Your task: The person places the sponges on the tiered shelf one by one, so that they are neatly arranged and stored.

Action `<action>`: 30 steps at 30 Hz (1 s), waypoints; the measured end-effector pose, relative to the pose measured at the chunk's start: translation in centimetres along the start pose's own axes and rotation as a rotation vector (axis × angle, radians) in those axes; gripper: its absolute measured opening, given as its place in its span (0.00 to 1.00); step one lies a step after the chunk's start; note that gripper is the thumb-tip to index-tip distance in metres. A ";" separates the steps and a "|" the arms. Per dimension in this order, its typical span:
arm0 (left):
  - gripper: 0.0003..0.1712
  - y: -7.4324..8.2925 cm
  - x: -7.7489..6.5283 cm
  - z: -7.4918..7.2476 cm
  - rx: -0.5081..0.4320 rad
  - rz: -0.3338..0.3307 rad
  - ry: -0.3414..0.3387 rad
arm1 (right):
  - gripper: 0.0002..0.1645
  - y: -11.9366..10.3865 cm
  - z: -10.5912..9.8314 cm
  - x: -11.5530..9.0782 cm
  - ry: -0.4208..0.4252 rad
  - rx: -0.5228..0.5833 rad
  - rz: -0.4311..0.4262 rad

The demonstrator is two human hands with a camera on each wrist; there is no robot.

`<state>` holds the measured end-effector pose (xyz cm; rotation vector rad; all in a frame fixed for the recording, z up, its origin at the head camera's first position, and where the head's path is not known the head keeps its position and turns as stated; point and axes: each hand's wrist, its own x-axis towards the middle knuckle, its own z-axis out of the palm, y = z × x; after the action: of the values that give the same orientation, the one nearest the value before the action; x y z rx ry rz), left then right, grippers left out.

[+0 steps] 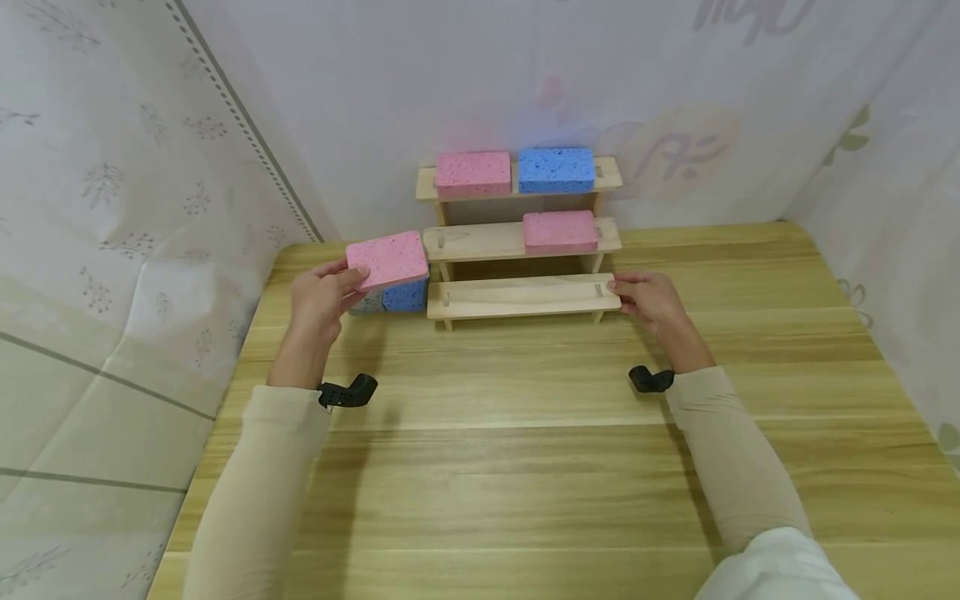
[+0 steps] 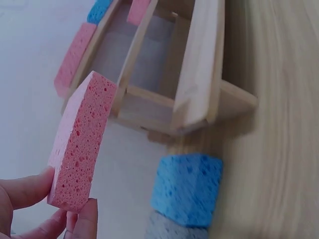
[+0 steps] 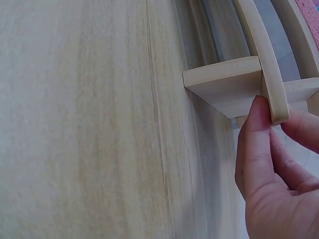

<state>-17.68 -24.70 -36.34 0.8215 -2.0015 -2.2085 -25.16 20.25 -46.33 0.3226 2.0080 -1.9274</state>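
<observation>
My left hand (image 1: 321,302) pinches a pink sponge (image 1: 388,260) by its near left corner, thumb on top, and holds it up beside a three-step wooden rack (image 1: 517,297). With thumb and fingers my right hand (image 1: 651,302) grips the right end of the rack's lowest shelf (image 3: 273,84). A pink sponge (image 1: 473,173) and a blue sponge (image 1: 557,170) lie on the top shelf. Another pink sponge (image 1: 560,231) rests at the right of the middle shelf. Below the held sponge, partly hidden in the head view, are a blue sponge (image 2: 187,186) and a grey sponge (image 2: 174,229).
The rack stands near the back edge of a wood-grain table (image 1: 510,483). Behind it hangs a pale printed sheet (image 1: 360,108), with another patterned covering along the left side. A black strap mount (image 1: 348,392) sits on the left wrist, a similar mount (image 1: 650,379) on the right.
</observation>
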 end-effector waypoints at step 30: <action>0.27 0.9 1.1 7.5 0.352 0.068 0.028 | 0.28 -0.1 0.3 0.0 0.017 -0.076 -0.022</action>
<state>-21.98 -18.45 -35.75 0.7908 -2.4029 -1.8247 -25.22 19.92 -46.25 0.3000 2.0976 -1.8621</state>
